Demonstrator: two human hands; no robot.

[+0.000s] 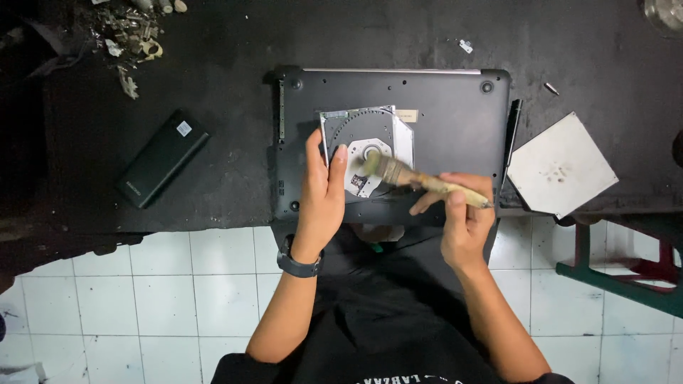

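**Brushing an optical drive over an upturned laptop**

No box or tray here holds anything; the only loose heap is a scatter of small metal scraps [131, 35] lying straight on the bench [235, 163] at the far left corner.

The bench top is black, matt and scuffed, speckled with dust. On it lies a dark grey laptop [441, 114] turned underside up, its plastic shell smooth, with round rubber feet at the far corners. Left of it, well apart, rests a slim black rectangular battery pack [162, 158] with a small white label, set at a slant. To the right, just beside the laptop's edge, sits a flat square plate of pale, dull metal [562, 171], turned like a diamond. Below the bench edge is a white tiled floor, grimy in the joints, and a green metal frame at the right.

My left hand [321, 188] grips the optical drive [366, 146] by its left edge, thumb on top, fingers wrapped under, holding it over the middle of the laptop. The drive is a thin square with its silver metal frame open, showing a round hub in the centre and a small dark circuit patch below it.

My right hand [462, 220] is closed around the worn, pale wooden handle of a paintbrush [420, 181]; its soft, dusty bristles touch the drive near the hub.
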